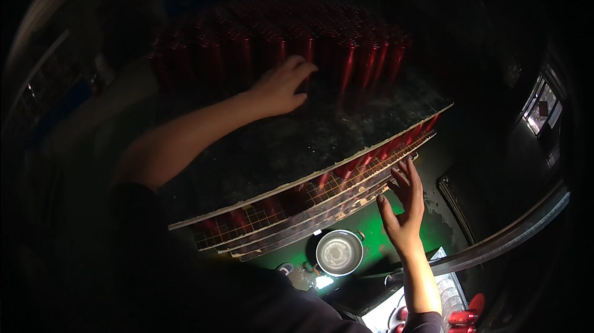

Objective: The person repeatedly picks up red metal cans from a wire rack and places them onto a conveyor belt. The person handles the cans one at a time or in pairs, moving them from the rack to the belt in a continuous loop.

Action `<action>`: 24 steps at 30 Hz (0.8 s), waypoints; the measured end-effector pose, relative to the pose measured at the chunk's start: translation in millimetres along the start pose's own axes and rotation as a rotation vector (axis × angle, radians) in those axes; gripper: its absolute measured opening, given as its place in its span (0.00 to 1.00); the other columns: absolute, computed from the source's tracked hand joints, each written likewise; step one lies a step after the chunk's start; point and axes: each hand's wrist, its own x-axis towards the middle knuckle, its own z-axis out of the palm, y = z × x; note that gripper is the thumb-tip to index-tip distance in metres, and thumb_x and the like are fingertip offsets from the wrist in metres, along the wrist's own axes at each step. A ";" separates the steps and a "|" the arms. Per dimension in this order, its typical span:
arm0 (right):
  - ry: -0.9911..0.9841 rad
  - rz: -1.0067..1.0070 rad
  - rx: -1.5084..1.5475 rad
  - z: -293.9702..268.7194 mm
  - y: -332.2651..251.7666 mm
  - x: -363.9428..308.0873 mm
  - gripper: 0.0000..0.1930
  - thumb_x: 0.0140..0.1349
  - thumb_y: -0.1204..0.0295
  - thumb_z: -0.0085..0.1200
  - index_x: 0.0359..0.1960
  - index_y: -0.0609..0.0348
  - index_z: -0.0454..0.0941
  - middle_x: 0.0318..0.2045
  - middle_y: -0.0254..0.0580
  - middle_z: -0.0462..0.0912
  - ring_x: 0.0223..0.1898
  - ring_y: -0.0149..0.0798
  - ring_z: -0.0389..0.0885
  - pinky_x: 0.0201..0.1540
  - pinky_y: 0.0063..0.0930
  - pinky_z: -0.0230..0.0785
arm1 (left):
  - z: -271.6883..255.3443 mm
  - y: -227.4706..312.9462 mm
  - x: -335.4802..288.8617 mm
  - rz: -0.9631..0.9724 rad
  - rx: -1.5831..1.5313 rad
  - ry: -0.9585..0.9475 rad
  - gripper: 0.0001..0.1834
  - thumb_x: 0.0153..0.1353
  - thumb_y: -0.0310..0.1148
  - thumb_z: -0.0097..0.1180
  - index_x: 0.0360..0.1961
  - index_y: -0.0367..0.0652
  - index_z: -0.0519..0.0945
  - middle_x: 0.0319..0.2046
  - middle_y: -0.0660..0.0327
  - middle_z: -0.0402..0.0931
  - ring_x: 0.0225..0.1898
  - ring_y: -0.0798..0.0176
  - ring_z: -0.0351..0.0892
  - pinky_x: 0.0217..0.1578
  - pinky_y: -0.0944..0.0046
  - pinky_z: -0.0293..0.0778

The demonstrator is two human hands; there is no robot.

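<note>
My left hand (283, 88) reaches over a dark board (247, 160) to the front row of red shiny cylinders (349, 67). Its thumb and fingers are apart, close against one upright red cylinder (310, 49); whether they touch it is hard to tell in the dim light. Lower right, my right hand (405, 206) is raised beside the board's near right edge, open, with fingers spread and nothing held. Under the top board, more red cylinders (349, 167) show in the gap above a gridded lower board (328, 194).
A round metal pot (340, 252) stands on the green floor (371, 228) below the stacked boards. A curved metal rail (507, 237) runs at the right. Red cylinders (463, 317) lie at the lower right beside a pale lit surface (387, 314). A window (542, 107) is at far right.
</note>
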 end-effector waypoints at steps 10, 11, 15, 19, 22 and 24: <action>-0.252 -0.339 -0.292 185.1 25.6 223.6 0.51 0.51 0.75 0.69 0.76 0.30 0.55 0.74 0.66 0.47 0.71 0.69 0.58 0.68 0.53 0.66 | -19.9 -248.4 -21.1 -0.458 0.192 0.442 0.54 0.48 0.44 0.75 0.75 0.69 0.55 0.76 0.44 0.41 0.73 0.29 0.49 0.65 0.32 0.64; -0.197 -0.366 -0.414 205.2 31.6 244.2 0.52 0.50 0.74 0.69 0.76 0.30 0.55 0.74 0.68 0.48 0.71 0.69 0.58 0.69 0.55 0.64 | -18.8 -262.8 -17.9 -0.382 0.175 0.467 0.55 0.48 0.44 0.75 0.75 0.68 0.56 0.76 0.44 0.44 0.73 0.31 0.50 0.66 0.32 0.62; -0.210 -0.218 -0.583 257.1 55.6 304.6 0.49 0.51 0.63 0.69 0.74 0.18 0.56 0.76 0.64 0.46 0.71 0.73 0.58 0.62 0.57 0.71 | -3.8 -302.7 -4.2 -0.119 0.240 0.573 0.46 0.49 0.43 0.75 0.71 0.60 0.67 0.70 0.45 0.62 0.73 0.36 0.55 0.68 0.39 0.60; -0.245 -0.014 -0.650 288.9 69.0 346.3 0.39 0.51 0.60 0.68 0.68 0.26 0.69 0.65 0.59 0.63 0.55 0.64 0.77 0.55 0.51 0.77 | 10.5 -331.0 0.7 -0.171 0.220 0.595 0.42 0.52 0.38 0.73 0.69 0.54 0.70 0.69 0.47 0.64 0.71 0.39 0.58 0.69 0.43 0.60; -0.297 0.123 -0.736 309.4 72.4 367.8 0.35 0.50 0.59 0.70 0.63 0.35 0.75 0.67 0.59 0.62 0.50 0.57 0.80 0.44 0.40 0.80 | 19.9 -346.5 -4.5 -0.241 0.092 0.601 0.40 0.56 0.33 0.70 0.70 0.60 0.69 0.69 0.42 0.61 0.72 0.38 0.57 0.67 0.45 0.64; -0.250 0.146 -0.754 319.6 76.1 368.5 0.36 0.49 0.56 0.71 0.63 0.33 0.74 0.70 0.59 0.58 0.49 0.58 0.80 0.40 0.38 0.81 | 21.4 -349.8 -6.1 -0.276 0.080 0.625 0.39 0.57 0.32 0.68 0.70 0.61 0.68 0.69 0.43 0.60 0.71 0.39 0.58 0.66 0.45 0.65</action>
